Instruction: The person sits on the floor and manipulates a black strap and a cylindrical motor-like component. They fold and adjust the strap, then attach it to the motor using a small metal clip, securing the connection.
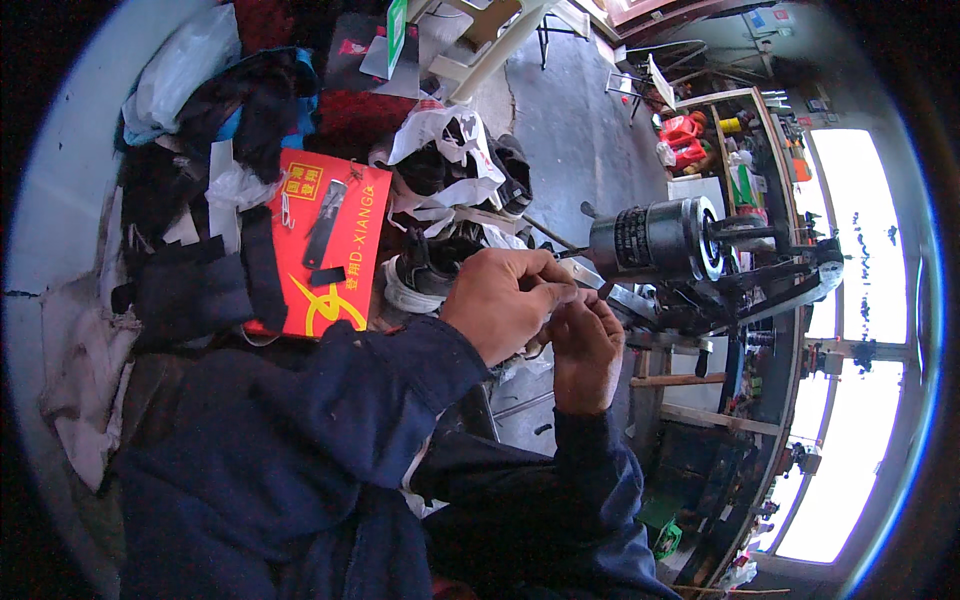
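Note:
My left hand (508, 303) and my right hand (585, 355) meet in the middle of the view, thumbs and fingertips pinched together. Whatever lies between the fingers is too small or hidden to make out. Just beyond the fingertips is a metal machine with a silver cylinder (648, 242) that carries a dark label. A thin dark rod or needle-like part (572, 253) points from the cylinder toward my left hand. Beside that hand, on its left, sits a dark shoe with a white sole (412, 290), partly covered by my fingers and wrist.
To the left lies a red box lid (345, 215) with dark strips on it. Black fabric pieces (190, 290) are heaped beside it. More shoes (512, 170) and a white plastic bag (435, 130) lie farther off. Shelving with red bottles (683, 140) stands at right, near bright windows (845, 440).

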{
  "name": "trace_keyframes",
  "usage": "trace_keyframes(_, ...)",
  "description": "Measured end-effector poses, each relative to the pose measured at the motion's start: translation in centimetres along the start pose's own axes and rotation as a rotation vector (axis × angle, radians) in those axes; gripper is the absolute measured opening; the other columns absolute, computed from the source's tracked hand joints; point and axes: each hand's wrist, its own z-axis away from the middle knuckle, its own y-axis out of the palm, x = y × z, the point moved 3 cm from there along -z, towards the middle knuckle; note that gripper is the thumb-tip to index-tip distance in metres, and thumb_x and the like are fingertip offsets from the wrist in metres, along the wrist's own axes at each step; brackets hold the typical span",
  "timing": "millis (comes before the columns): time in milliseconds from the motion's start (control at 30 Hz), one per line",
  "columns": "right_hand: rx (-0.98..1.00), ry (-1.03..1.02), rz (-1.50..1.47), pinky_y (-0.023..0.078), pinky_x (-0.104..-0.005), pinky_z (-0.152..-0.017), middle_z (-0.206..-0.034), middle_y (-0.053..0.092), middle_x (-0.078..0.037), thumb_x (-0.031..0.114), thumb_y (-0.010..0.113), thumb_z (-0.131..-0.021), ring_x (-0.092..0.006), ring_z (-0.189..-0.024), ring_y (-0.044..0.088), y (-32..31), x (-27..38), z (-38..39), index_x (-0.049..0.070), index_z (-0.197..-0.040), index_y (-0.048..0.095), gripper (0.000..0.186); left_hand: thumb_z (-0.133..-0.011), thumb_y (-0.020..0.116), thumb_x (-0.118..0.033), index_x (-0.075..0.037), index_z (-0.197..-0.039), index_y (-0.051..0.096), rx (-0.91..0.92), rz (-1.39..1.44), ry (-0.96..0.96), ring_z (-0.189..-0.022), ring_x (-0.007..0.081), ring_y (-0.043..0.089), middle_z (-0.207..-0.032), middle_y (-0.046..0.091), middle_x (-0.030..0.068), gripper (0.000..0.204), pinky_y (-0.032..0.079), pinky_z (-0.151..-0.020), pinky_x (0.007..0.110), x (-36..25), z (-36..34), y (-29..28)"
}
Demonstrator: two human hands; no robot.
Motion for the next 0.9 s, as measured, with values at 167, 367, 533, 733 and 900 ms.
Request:
trace_keyframes(167, 0.051, -0.103, 0.101, 0.043, -0.0235, -0.063, -0.082, 0.058, -0.001, 0.018, 0.056, -0.096, -0.009, -0.069, 0.053, 0.0, 0.1, 0.0, 0.002, -0.101, 0.06, 0.017, -0.091, 0.071, -0.016, -0.002, -0.096, 0.074, -0.018, -0.237, 0.142, -0.072, 0.0089, 0.065, -0.078, 0.071, 0.0069, 0.015, 0.051, -0.067, 0.029, -0.7, 0.1, -0.1)
trace_keyframes(367, -0.024, -0.151, 0.268, 0.04, -0.0217, -0.06, -0.079, 0.057, -0.001, 0.027, 0.05, -0.101, -0.006, -0.068, 0.051, 0.2, 0.2, 0.2, 0.004, -0.098, 0.059, 0.025, -0.091, 0.071, -0.013, -0.004, -0.1, 0.073, 0.013, -0.205, 0.144, -0.072, 0.0104, 0.066, -0.081, 0.073, 0.0072, 0.013, 0.052, -0.067, 0.029, -1.2, 0.1, 0.3)
trace_keyframes(533, -0.04, -0.192, 0.276, 0.035, -0.0233, -0.052, -0.069, 0.052, 0.002, 0.031, 0.05, -0.105, -0.0056, -0.058, 0.046, 0.3, -0.2, 0.0, 0.008, -0.09, 0.057, 0.028, -0.091, 0.072, -0.015, -0.004, -0.101, 0.074, 0.071, -0.056, 0.154, -0.073, 0.0134, 0.068, -0.084, 0.074, 0.0096, 0.015, 0.054, -0.067, 0.029, -0.6, -0.8, 0.6)
trace_keyframes(733, -0.021, -0.204, 0.141, 0.034, -0.0232, -0.044, -0.066, 0.055, 0.001, 0.029, 0.051, -0.105, -0.006, -0.049, 0.045, -0.7, -0.7, -0.4, 0.006, -0.088, 0.06, 0.03, -0.089, 0.072, -0.012, -0.003, -0.099, 0.074, 0.045, -0.156, 0.156, -0.076, 0.013, 0.069, -0.084, 0.074, 0.0088, 0.014, 0.054, -0.069, 0.03, -0.2, -1.1, 0.4)
trace_keyframes(900, 0.027, -0.197, 0.108, 0.034, -0.0249, -0.043, -0.064, 0.054, 0.0, 0.028, 0.053, -0.104, -0.0087, -0.047, 0.045, -0.9, -0.5, -0.5, 0.005, -0.082, 0.058, 0.032, -0.087, 0.07, -0.01, -0.003, -0.095, 0.072, -0.048, -0.387, 0.268, -0.074, 0.0221, 0.071, -0.083, 0.072, 0.0139, 0.011, 0.054, -0.069, 0.033, -1.4, -0.4, -0.1)
